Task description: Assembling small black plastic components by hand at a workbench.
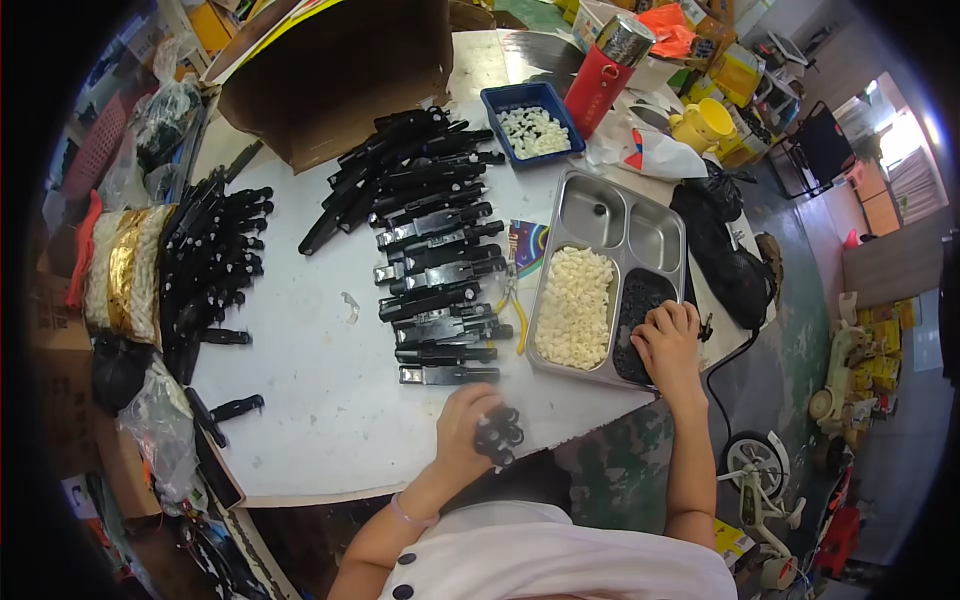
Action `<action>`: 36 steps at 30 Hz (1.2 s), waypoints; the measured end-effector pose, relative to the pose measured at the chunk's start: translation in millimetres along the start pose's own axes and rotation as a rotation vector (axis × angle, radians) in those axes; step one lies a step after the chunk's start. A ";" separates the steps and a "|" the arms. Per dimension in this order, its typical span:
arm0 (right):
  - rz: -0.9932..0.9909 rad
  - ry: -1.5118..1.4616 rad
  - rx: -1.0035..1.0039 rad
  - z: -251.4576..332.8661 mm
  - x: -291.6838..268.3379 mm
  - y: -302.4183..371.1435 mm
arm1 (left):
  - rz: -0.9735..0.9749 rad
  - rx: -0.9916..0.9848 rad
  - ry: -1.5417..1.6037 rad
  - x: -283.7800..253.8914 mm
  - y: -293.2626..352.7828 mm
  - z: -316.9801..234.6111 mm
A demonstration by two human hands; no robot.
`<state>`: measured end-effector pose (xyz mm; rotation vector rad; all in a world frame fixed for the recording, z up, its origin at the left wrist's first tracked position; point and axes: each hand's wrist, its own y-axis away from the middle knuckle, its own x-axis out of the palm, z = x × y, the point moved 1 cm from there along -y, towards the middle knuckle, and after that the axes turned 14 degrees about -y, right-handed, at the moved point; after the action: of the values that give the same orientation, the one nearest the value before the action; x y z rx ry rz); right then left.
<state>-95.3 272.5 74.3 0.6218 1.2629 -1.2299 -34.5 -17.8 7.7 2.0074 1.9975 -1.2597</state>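
My left hand (462,428) is closed around a cluster of black parts with round loops (498,436), over the table's front edge. My right hand (670,345) reaches into the steel compartment tray (548,362), its bent fingers at the small black pieces (643,290). What its fingertips pinch, if anything, is hidden. Small cream-white pieces (575,310) fill the compartment beside the black ones. Left of the tray, a column of black tool-like parts with shiny metal faces (440,272) lies side by side, the nearest one (448,375) just beyond my left hand.
Yellow-handled pliers (518,312) lie against the tray. Behind stand a blue bin of white pieces (533,133), a red flask (600,85) and an open cardboard box (340,80). More black parts (215,255) are heaped at the left of the white table (300,400).
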 end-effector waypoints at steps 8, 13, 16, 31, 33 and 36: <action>0.067 -0.014 -0.037 -3.7 9.2 -6.6 | 0.001 -0.002 -0.013 0.7 1.6 0.3; 0.038 -0.040 0.018 -2.1 2.8 -7.1 | 0.013 -0.070 0.081 2.3 5.8 1.7; 0.040 -0.059 0.009 -0.8 3.4 -7.3 | 0.009 -0.069 0.095 3.4 6.1 3.5; -0.027 0.109 0.007 7.5 -2.9 -19.6 | 0.073 -0.067 0.095 -3.3 6.1 0.7; -0.003 0.129 -0.003 17.1 -8.4 -20.9 | 0.097 -0.065 0.104 -4.2 3.0 -1.6; 0.026 -0.396 -0.037 71.2 -27.6 -33.7 | 0.083 -0.057 0.137 -3.9 2.3 0.4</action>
<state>-96.3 208.2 127.5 0.3439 0.9396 -1.2330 -32.2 -21.5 8.4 2.1793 1.9578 -1.0650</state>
